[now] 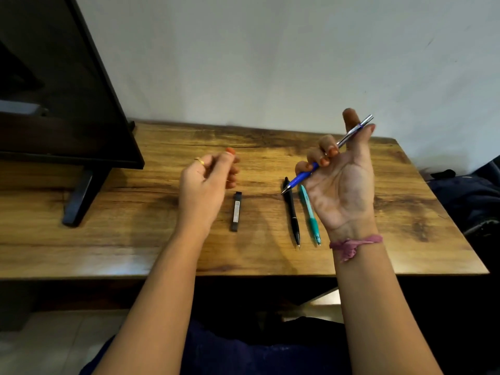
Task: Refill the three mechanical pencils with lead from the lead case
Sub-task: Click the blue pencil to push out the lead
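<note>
My right hand [341, 182] is raised palm-up above the table's right side and grips a blue and silver mechanical pencil [305, 175], tip pointing down-left, silver end up by my fingertips. A black mechanical pencil [293, 217] and a teal mechanical pencil [311, 216] lie side by side on the wooden table [135, 212] under that hand. The black lead case [236, 211] lies flat on the table between my hands. My left hand [207, 182] hovers just left of the case with fingers curled and thumb against them. Anything tiny pinched there is hidden.
A black monitor [67, 90] on a dark stand [78, 201] fills the table's left rear. A white wall runs behind the table. A dark bag [470, 196] sits off the right edge. My lap is below the front edge.
</note>
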